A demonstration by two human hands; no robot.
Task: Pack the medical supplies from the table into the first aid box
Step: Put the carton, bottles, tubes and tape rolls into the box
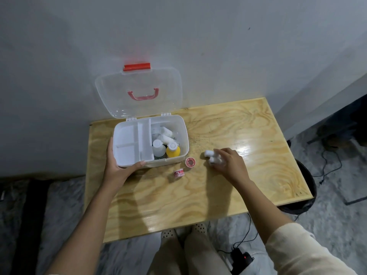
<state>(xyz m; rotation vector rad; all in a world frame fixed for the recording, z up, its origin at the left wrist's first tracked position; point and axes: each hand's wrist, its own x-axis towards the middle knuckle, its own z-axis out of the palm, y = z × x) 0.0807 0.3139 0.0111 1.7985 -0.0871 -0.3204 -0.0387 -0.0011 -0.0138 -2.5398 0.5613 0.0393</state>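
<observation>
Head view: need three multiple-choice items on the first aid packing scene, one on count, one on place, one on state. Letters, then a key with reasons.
1. How many small tape rolls lie on the pale wooden table in front of the white plastic first aid box?
A) one B) two C) four

2. Where is the yellow bottle with a white cap?
A) on the table B) in the box's right compartment C) under the table

3. The box's clear plastic lid is:
A) latched shut B) lying flat on the table C) open, raised behind the box

Key:
1 B: one roll lies flat and one lies on its side.
2 B: it stands beside a white-capped clear bottle.
3 C: its red latch is up top, unfastened.
</observation>
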